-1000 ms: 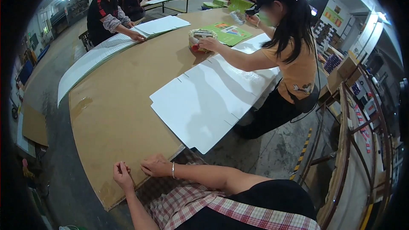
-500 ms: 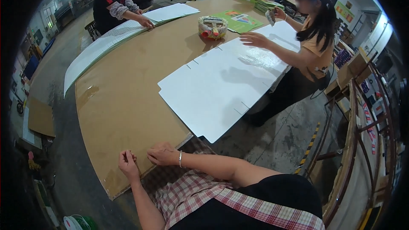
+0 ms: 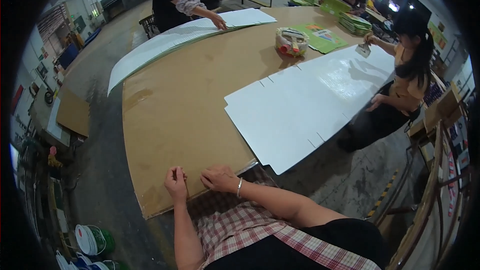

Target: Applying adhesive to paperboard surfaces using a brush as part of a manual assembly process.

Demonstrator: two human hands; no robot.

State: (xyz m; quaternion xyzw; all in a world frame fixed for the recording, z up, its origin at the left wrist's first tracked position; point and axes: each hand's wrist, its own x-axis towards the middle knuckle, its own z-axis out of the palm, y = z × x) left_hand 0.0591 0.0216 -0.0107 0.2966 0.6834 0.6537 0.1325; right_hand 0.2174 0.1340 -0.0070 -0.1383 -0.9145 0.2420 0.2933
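Note:
My left hand (image 3: pixel 176 184) is held at the near edge of the brown-covered table (image 3: pixel 192 120), its fingers curled into a loose fist with nothing visible in it. Beside it, my right hand (image 3: pixel 220 178), a bracelet at its wrist, rests on the table edge with its fingers bent under. A large white cardboard sheet (image 3: pixel 280 120) with slits and notched corners lies to the right of my hands, apart from them. Its far part has a shiny wet patch. Across it, a co-worker in an orange top holds a flat spreader or brush (image 3: pixel 363 50) over the sheet.
A plastic-wrapped tub (image 3: pixel 292 43) with a brush across it stands beyond the sheet, near a green printed sheet (image 3: pixel 320 38) and a green stack (image 3: pixel 355 23). At the far left, another person handles stacked white sheets (image 3: pixel 165 45). Buckets (image 3: pixel 94 240) stand on the floor.
The view has turned left, shifting everything rightward in the picture. The co-worker's one hand has dropped to the sheet's edge, while the other still holds the tool. My hands keep their pose.

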